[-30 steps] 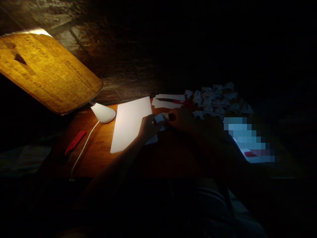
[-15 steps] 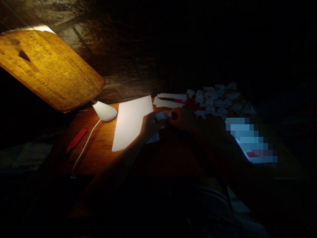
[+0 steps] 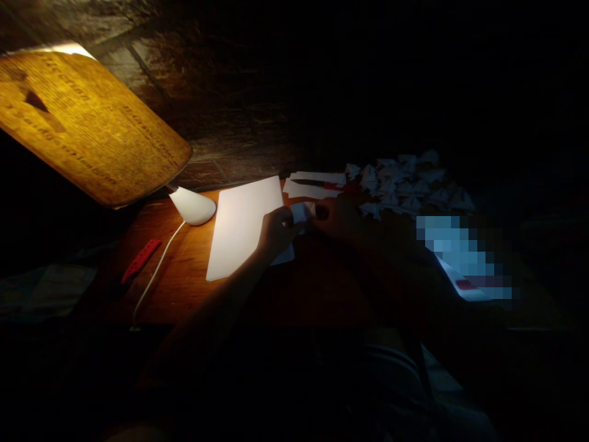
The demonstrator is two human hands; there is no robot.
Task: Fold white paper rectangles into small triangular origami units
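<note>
A small piece of folded white paper [image 3: 302, 212] is held between my two hands, above the right edge of a stack of white sheets [image 3: 243, 221]. My left hand [image 3: 277, 230] pinches its left side, with the wrist over the sheets. At its right end my right hand [image 3: 335, 218] grips it, the fingers curled and mostly in shadow. Beyond the hands lie cut white paper strips [image 3: 313, 192] with a dark-bladed, red-handled knife [image 3: 317, 185] on top. Several folded paper pieces [image 3: 405, 187] are heaped to the right of these.
A lit lamp with a printed shade [image 3: 92, 129] and white base [image 3: 196, 207] stands at the left on the wooden table [image 3: 184, 294]. Its white cord [image 3: 156, 276] runs to the front edge. Nearby is a red cutter [image 3: 141, 261]. A glowing, blurred-out screen [image 3: 464, 261] lies right.
The paper between my hands has tilted slightly and catches more light. Both hands stay in nearly the same place; the whole view has shifted a little.
</note>
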